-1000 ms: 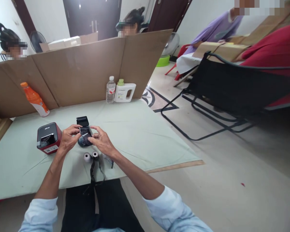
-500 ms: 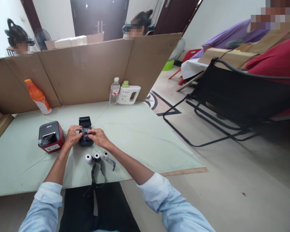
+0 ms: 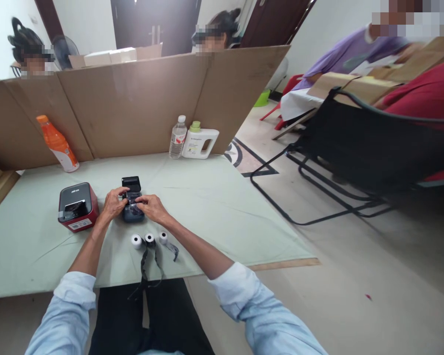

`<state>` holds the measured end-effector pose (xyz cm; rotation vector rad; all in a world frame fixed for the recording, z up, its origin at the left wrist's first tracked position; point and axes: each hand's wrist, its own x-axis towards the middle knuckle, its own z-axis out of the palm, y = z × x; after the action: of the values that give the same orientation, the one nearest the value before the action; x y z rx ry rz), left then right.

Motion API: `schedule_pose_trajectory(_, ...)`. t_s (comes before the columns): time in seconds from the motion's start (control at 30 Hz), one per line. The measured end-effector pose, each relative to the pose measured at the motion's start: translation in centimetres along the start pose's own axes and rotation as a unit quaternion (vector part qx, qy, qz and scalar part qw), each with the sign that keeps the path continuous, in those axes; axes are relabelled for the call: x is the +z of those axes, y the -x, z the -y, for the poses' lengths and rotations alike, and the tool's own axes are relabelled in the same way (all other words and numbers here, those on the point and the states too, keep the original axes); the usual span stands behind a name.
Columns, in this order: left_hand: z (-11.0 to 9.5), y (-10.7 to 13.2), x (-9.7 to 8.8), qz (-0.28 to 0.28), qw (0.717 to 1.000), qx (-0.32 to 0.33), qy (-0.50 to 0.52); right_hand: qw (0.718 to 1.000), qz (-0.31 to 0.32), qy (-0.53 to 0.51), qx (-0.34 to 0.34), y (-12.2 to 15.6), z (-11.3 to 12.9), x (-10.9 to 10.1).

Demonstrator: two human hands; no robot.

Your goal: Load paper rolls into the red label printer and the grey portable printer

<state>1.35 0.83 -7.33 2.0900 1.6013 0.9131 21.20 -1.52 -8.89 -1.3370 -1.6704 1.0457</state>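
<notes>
A small black portable printer [image 3: 133, 216] stands on the table with its lid [image 3: 131, 184] raised. My left hand [image 3: 113, 202] grips its left side, fingertips at the open compartment. On the other side, my right hand [image 3: 153, 207] has thumb and finger closed on a dark, shiny piece of film [image 3: 135, 209] over the printer's opening. What lies beneath the film is hard to make out. In front of the printer are three small white paper rolls: a left roll [image 3: 136, 241], a middle roll [image 3: 150, 240] and a right roll [image 3: 164, 238]. Dark, crinkled strips trail from them toward the table edge.
Left of my hands is a red and black box-shaped device [image 3: 78, 207]. An orange bottle [image 3: 59, 144], a clear water bottle [image 3: 178, 138] and a white jug [image 3: 200, 143] stand against a cardboard partition [image 3: 133, 108]. A black folding chair [image 3: 370, 148] is at right; other people sit beyond.
My right fingers and the shiny film have shifted slightly toward me, showing more of the printer's opening. My left fingers moved a little. The camera view has tilted slightly.
</notes>
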Motion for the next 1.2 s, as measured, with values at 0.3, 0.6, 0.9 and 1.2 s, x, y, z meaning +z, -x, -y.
schedule_pose_trajectory(0.3,0.0,-0.9,-0.3,0.063,0.996,0.021,-0.052,1.000,-0.001,0.012,-0.006,-0.1,-0.4,0.3)
schedule_pose_trajectory(0.6,1.0,-1.3,0.3,0.098,0.985,0.073,-0.120,0.994,0.015,0.108,-0.027,1.1,0.9,-0.3)
schedule_pose_trajectory(0.9,1.6,-1.6,-0.2,0.083,0.994,0.071,-0.024,0.975,0.053,0.210,-0.038,2.9,1.9,-1.2)
schedule_pose_trajectory(1.2,1.0,-3.5,0.8,0.002,0.975,-0.109,0.193,0.951,0.091,0.280,-0.099,3.9,1.2,-1.7)
